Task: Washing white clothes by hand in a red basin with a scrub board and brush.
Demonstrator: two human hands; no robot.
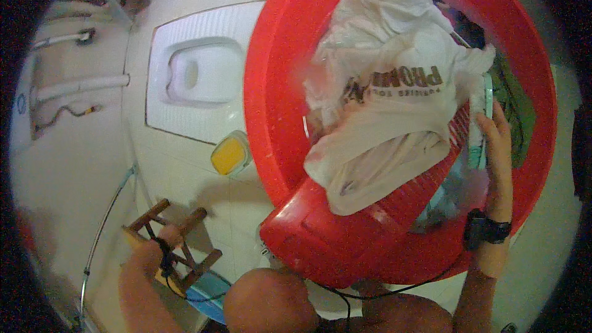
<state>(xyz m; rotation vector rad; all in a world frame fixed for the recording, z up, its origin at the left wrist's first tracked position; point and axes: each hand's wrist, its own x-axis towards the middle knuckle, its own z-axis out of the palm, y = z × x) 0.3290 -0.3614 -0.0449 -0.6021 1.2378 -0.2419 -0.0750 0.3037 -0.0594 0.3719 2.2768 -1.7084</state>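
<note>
A large red plastic tub stands before me. Over a red washboard in it is spread a wet white printed T-shirt, its neck opening towards me. My right hand, with a black band on the wrist, has its fingers on a long white and teal object, perhaps a brush, beside the shirt. On the left, my left hand grips a small wooden stool tipped on its side, legs showing; a black cord hangs by that hand.
A squat toilet is set in the tiled floor left of the tub. A small container with a yellow top stands near the rim. Dark and green cloth lies at the tub's right. A metal shower hose runs down the left.
</note>
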